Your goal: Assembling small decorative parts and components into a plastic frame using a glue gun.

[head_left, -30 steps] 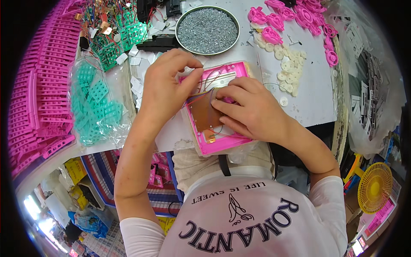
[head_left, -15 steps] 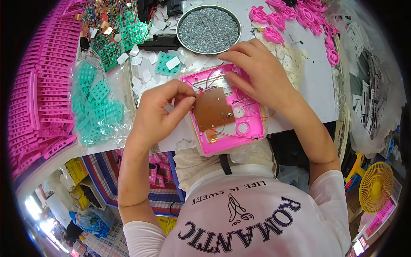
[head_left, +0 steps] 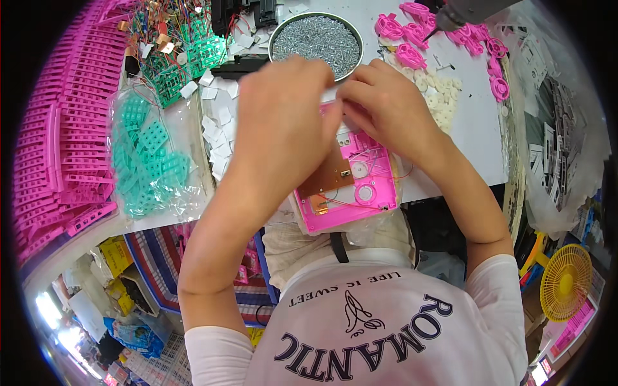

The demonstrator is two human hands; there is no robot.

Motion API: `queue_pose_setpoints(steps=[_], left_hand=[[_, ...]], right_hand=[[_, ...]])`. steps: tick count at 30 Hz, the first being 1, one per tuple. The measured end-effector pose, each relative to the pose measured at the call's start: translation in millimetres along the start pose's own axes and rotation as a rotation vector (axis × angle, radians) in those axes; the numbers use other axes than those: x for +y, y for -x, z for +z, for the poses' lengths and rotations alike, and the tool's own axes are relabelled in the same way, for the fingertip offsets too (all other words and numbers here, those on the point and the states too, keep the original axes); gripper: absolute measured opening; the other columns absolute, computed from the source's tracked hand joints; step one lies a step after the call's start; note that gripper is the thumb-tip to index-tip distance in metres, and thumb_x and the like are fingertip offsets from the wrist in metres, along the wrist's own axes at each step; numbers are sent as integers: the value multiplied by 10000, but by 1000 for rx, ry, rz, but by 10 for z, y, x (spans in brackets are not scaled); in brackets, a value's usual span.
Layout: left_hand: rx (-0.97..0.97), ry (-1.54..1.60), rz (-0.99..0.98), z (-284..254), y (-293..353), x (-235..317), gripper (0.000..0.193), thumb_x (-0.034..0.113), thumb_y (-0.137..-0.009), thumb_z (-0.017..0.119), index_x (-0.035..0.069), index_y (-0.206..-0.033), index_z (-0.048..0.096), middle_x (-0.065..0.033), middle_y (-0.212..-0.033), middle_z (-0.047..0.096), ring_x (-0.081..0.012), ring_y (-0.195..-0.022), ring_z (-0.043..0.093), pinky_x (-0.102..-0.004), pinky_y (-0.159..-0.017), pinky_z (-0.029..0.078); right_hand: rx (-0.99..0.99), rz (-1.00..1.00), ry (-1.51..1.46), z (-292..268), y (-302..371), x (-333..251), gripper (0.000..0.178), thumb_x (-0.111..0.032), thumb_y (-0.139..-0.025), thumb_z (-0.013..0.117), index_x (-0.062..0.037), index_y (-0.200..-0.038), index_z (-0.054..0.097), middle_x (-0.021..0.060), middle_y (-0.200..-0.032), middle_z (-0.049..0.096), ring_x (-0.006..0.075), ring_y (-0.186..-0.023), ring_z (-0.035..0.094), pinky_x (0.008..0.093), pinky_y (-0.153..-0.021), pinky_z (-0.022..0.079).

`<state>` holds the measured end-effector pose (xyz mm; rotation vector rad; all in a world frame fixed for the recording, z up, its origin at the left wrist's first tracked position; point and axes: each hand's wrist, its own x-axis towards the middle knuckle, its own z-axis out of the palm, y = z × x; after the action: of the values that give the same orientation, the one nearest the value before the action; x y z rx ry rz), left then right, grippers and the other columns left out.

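Note:
A pink plastic housing [head_left: 376, 193] lies open at the table's near edge. Inside it sit a brown circuit board [head_left: 327, 180], a round white part [head_left: 359, 169] and thin wires. Blurred by motion, my left hand [head_left: 283, 109] reaches over the housing's far left part and hides much of it; its fingertips are not clear. My right hand [head_left: 389, 106] is at the housing's far edge, thumb and fingers drawn together; what they hold, if anything, is hidden. Just beyond both hands stands a round metal bowl [head_left: 362, 48] full of small silver screws.
A dark power screwdriver [head_left: 467, 13] hangs at the upper right, near pink plastic parts [head_left: 411, 56]. White pieces [head_left: 222, 135] are scattered left of the housing. Farther left are a bag of teal keypads [head_left: 151, 161], wired green boards [head_left: 203, 55] and stacked pink frames [head_left: 71, 128].
My left hand has moved right and away from me, from the board's left edge to near my right hand. The right hand has barely shifted. The screwdriver has come into view at the top.

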<state>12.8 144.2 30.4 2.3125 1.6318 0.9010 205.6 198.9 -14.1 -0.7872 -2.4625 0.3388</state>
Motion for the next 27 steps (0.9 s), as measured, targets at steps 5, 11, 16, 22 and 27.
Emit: queue_pose_setpoints(steps=[5,11,16,22,27], left_hand=[[-215,365,-260,224,49,-225,199,125,-856,704,24,-1025,674,-119,-926,690,-218,-756,643,-337,-658,513],[-308,34,-190,290,-53,-191,165,160,-821,736,27,-910,699,-143,-907,698,-354,-842,683,-453,-762,540],[-218,-82,-66,332,53,-207,191,174,-791,773,38,-908,706,-124,-869,675,-332,-820,671,-440,-727,531],[-128,-7,-50,387,119,-201,158,177,-803,770,56,-893,722,-110,-833,653,-336,-802,656,-445,-709,520],[-195,43,-54,391,91,-293,155,182,-816,771,64,-907,729,-87,-841,660,-301,-812,668,-425,-708,523]], right_hand=[[91,-43,-72,-27,152,-80,119,-124,-775,724,-73,-847,644,76,-839,595,295,-805,588,427,-692,500],[-38,5,101,-89,276,-242,92,-140,-740,691,-73,-798,666,67,-833,612,263,-803,596,413,-760,471],[-124,16,140,-99,252,-378,72,-139,-717,675,-78,-753,692,74,-806,640,259,-830,618,390,-777,462],[-225,-34,137,-117,227,-414,51,-120,-734,668,-92,-757,703,68,-804,657,243,-835,631,380,-787,461],[-275,-30,114,-225,268,-496,63,-108,-757,663,-85,-796,708,56,-814,650,228,-845,632,378,-800,469]])
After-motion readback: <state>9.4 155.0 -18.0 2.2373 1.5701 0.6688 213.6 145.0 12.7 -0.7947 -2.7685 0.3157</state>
